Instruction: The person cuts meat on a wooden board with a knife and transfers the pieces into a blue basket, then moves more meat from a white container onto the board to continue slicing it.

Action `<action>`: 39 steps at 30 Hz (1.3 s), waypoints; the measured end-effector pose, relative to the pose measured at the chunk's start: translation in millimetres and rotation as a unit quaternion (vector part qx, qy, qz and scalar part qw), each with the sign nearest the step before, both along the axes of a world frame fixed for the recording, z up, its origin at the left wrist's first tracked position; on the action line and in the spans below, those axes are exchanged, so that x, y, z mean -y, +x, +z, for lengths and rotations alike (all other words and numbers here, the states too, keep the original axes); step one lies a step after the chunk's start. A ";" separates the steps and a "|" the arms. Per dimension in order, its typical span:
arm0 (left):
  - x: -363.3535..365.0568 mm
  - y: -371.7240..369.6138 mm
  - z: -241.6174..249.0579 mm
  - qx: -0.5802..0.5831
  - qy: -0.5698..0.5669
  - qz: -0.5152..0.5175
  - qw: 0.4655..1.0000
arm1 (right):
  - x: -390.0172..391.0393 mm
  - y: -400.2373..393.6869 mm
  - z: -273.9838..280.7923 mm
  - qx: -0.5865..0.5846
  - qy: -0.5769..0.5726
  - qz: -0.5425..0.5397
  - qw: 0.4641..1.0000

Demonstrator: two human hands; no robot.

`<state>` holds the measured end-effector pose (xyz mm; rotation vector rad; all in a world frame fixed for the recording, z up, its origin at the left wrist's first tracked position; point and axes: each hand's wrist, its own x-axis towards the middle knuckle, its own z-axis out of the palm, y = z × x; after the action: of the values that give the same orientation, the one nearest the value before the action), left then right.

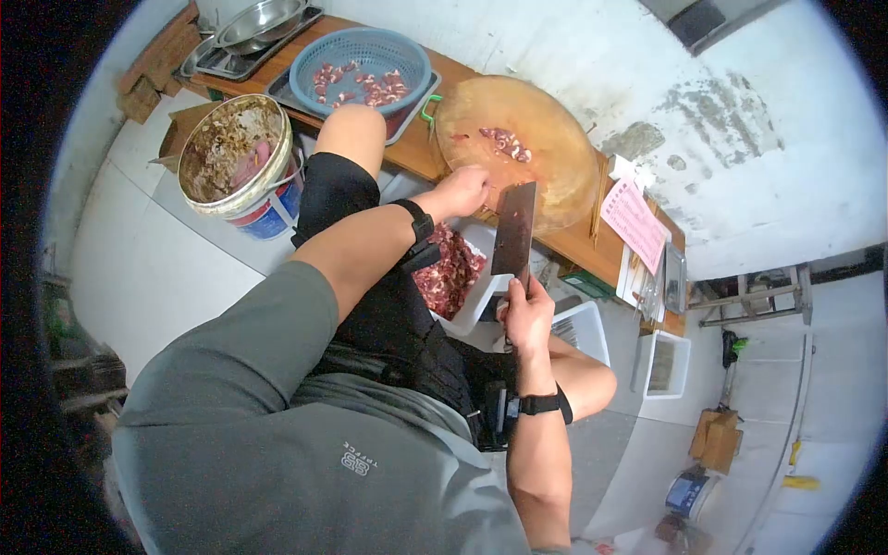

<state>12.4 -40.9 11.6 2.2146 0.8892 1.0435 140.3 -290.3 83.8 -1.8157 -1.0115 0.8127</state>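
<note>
My right hand point(529, 316) is closed round the handle of a cleaver point(514, 231), whose broad blade lies over the near edge of a round wooden chopping board point(564, 166). My left hand point(464, 191) is closed at the board's near left edge, beside the blade; what its fingers hold, if anything, is too small to make out. Small pieces of cut meat point(506, 144) lie on the middle of the board. Below my left hand, a white tub point(476, 301) holds a heap of dark red meat point(448, 275).
A blue basket point(407, 55) with meat pieces stands left of the board. Further left are a dirty bucket point(273, 208) and metal bowls point(259, 26). Right of the board lie skewers and a pink sheet point(635, 222). A white bin point(666, 365) stands on the floor.
</note>
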 end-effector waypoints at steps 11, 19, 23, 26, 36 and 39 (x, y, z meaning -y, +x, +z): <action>-16.9 -26.3 30.4 -0.048 -0.094 0.040 0.994 | -23.0 -8.9 36.1 -0.021 -0.003 -0.013 1.000; -54.7 -45.3 11.5 -0.041 -0.062 0.029 0.997 | -59.7 -6.1 53.5 -0.029 -0.053 -0.046 0.997; -63.1 -49.9 22.7 -0.124 -0.151 -0.028 0.980 | -67.1 16.4 49.9 0.055 -0.073 -0.051 0.994; -61.2 -37.4 10.5 -0.146 -0.129 -0.048 0.980 | -61.9 35.0 38.9 0.228 -0.075 -0.042 0.970; -39.1 26.8 -10.5 -0.172 -0.043 -0.099 0.979 | -52.6 20.3 39.0 0.239 -0.129 -0.026 0.962; -47.6 38.6 -5.7 -0.189 -0.095 -0.126 0.969 | -54.0 25.4 33.6 0.231 -0.131 0.028 0.964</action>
<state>51.0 6.7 6.0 2.3211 0.7939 0.4055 165.7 -236.3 117.3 -2.2800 -1.3008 0.5853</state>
